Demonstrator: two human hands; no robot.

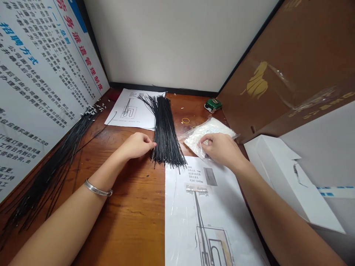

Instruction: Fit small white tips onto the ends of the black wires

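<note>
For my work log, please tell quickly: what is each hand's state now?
Left hand: closed in a pinch at the black wires; gripping one cannot be told.
Right hand: at the plastic bag; open or closed cannot be told.

On one worktop (130, 207), two bundles of black wires (166, 129) (39, 192), two printed sheets (145, 114) (177, 214), one plastic bag (212, 129) and one green tape measure (213, 105) are lying; two hands (138, 145) (220, 149) and one bracelet (97, 190) are showing.
</note>
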